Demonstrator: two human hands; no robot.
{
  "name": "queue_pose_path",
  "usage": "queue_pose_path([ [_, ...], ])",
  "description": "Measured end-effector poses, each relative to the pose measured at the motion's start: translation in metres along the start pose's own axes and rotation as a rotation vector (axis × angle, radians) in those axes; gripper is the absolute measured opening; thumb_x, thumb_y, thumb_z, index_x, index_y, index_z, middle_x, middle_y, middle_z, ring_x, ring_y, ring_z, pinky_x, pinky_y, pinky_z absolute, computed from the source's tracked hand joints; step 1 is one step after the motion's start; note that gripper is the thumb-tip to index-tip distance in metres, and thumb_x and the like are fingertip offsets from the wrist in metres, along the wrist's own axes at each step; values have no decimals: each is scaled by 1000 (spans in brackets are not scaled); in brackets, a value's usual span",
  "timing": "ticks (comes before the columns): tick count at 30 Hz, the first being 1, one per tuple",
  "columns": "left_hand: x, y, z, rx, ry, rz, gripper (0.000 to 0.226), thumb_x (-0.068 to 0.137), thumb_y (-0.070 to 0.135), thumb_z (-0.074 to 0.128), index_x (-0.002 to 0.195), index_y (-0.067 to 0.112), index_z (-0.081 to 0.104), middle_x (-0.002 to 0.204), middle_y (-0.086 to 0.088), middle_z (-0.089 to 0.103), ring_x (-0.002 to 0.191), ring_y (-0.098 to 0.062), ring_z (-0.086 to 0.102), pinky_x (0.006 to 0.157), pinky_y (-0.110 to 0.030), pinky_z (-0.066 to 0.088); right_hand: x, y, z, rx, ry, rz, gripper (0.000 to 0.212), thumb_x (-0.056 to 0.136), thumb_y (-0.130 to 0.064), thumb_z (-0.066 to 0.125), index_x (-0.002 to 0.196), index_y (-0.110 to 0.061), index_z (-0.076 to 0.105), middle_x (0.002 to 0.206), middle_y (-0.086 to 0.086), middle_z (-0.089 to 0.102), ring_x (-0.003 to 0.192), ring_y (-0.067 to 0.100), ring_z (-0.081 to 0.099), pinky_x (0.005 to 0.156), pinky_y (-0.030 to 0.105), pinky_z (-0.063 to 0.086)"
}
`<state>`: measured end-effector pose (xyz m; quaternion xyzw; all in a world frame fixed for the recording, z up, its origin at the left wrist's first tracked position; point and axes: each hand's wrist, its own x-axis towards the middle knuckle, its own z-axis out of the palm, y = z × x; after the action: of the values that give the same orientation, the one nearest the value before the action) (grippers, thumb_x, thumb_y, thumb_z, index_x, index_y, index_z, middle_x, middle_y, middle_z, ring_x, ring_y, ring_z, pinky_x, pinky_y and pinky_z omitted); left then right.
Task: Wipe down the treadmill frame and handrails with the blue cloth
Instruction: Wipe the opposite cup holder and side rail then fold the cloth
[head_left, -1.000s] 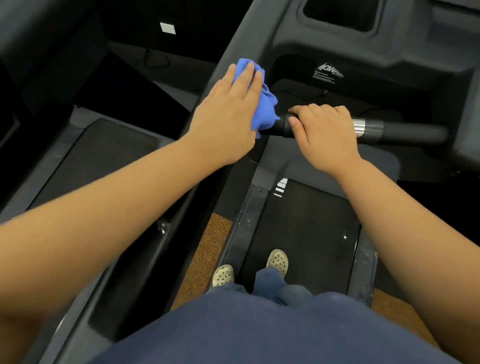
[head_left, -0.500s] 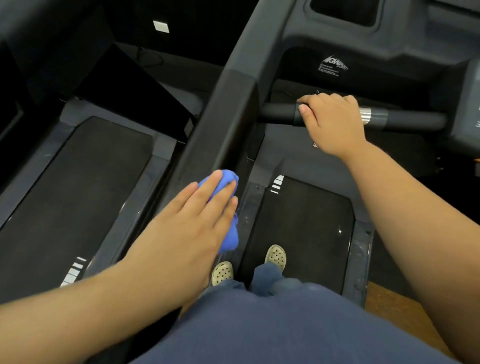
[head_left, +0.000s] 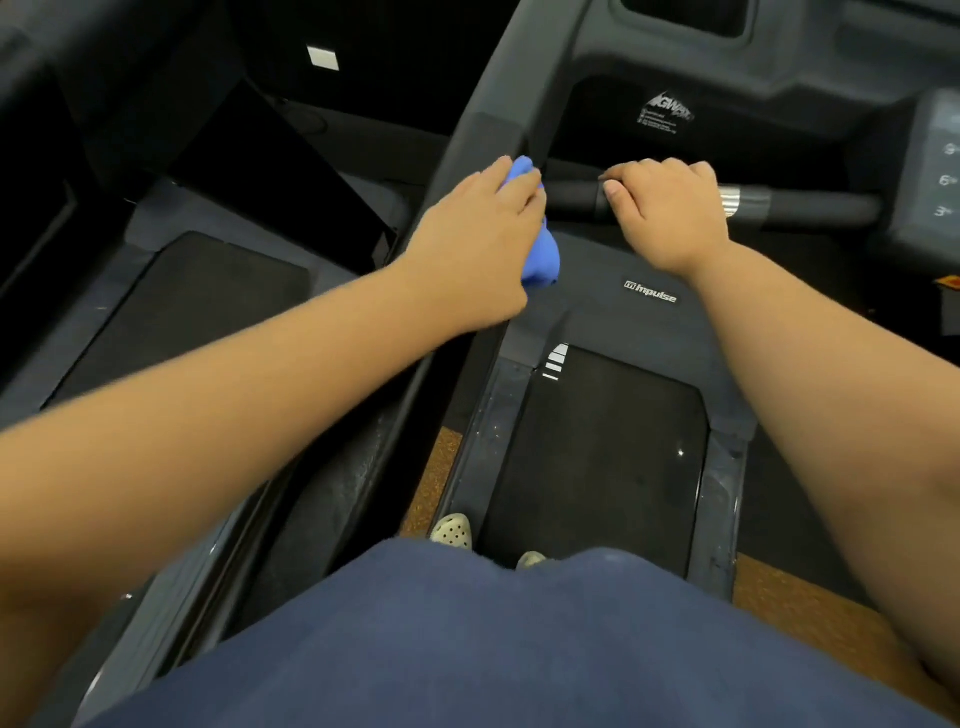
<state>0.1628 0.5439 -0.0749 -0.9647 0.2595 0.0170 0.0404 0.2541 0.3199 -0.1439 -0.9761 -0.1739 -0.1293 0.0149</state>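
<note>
The blue cloth (head_left: 543, 262) lies bunched under my left hand (head_left: 478, 239), which presses it with fairly straight fingers against the dark left handrail (head_left: 493, 93) of the treadmill, close to where the rail meets the front crossbar (head_left: 810, 208). Part of the cloth hangs out below my palm on the right side. My right hand (head_left: 670, 218) grips the crossbar with fingers curled over it, just left of its silver band. My left thumb is hidden.
I stand on the black treadmill belt (head_left: 597, 447), my pale shoes (head_left: 453, 530) near its left side rail. A console panel with numbers (head_left: 940, 171) sits at the right. A second treadmill's belt (head_left: 176, 312) lies to the left.
My left hand slid the cloth down the left handrail towards me, then back up to near the crossbar. My right hand kept its grip on the crossbar.
</note>
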Motion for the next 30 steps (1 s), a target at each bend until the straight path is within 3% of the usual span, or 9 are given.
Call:
queue_pose_path([
  [4, -54, 18, 6, -130, 113, -145, 71, 83, 18, 58, 145, -1, 28, 153, -15, 26, 142, -31, 22, 111, -36, 29, -1, 1, -1, -8, -6, -13, 39, 100, -36, 28, 118, -21, 59, 106, 9, 66, 96, 35, 56, 79, 40, 33],
  [7, -98, 27, 7, -265, 129, -292, 76, 85, 23, 63, 147, 1, 23, 155, -15, 21, 143, -31, 21, 110, -37, 29, 0, 1, -5, 9, -27, -12, 40, 100, -36, 27, 122, -21, 57, 110, 8, 65, 100, 34, 56, 81, 41, 32],
  [10, -136, 38, 9, -346, 112, -412, 78, 86, 29, 65, 145, -3, 25, 153, -20, 23, 142, -34, 23, 111, -34, 18, -5, 3, 1, 9, -54, -43, 47, 101, -39, 26, 143, -20, 38, 140, 7, 50, 131, 29, 42, 104, 49, 25],
  [13, -168, 54, 10, -314, 82, -479, 79, 87, 47, 44, 145, -2, 24, 153, -19, 24, 141, -34, 23, 108, -38, 21, -7, 5, 3, -23, -77, -90, 54, 102, -42, 22, 151, -20, 20, 156, 3, 27, 146, 23, 17, 114, 54, 10],
  [16, -186, 64, 13, -278, 64, -491, 78, 85, 47, 33, 146, 0, 23, 153, -19, 24, 141, -37, 25, 107, -41, 25, -6, 4, 0, -4, -75, -89, 54, 102, -42, 23, 151, -19, 20, 156, 5, 26, 146, 24, 15, 114, 54, 10],
  [20, -175, 62, 13, -242, 53, -489, 79, 86, 49, 33, 146, -1, 23, 152, -20, 25, 142, -37, 23, 112, -42, 24, -6, 4, 3, 11, -52, -84, 53, 102, -41, 24, 148, -16, 28, 152, 9, 35, 145, 27, 20, 114, 53, 12],
  [24, -129, 48, 12, -252, 80, -471, 76, 91, 41, 50, 147, -2, 21, 152, -22, 23, 141, -40, 21, 115, -44, 23, -6, 1, 5, 28, -32, -50, 51, 101, -41, 28, 137, -10, 44, 137, 15, 51, 135, 34, 37, 110, 53, 21],
  [26, -98, 38, 11, -259, 98, -461, 78, 91, 38, 54, 147, -2, 16, 153, -21, 19, 142, -38, 18, 115, -41, 20, -7, -1, 6, 27, -21, -29, 53, 101, -41, 27, 140, -9, 41, 138, 17, 50, 135, 35, 36, 111, 53, 20],
  [30, -34, 17, 10, -195, 117, -412, 77, 94, 38, 48, 146, -7, 14, 152, -24, 19, 141, -39, 18, 117, -39, 14, -17, -11, 9, 3, -1, 3, 58, 101, -41, 24, 150, -10, 20, 155, 14, 26, 145, 31, 16, 116, 51, 9],
])
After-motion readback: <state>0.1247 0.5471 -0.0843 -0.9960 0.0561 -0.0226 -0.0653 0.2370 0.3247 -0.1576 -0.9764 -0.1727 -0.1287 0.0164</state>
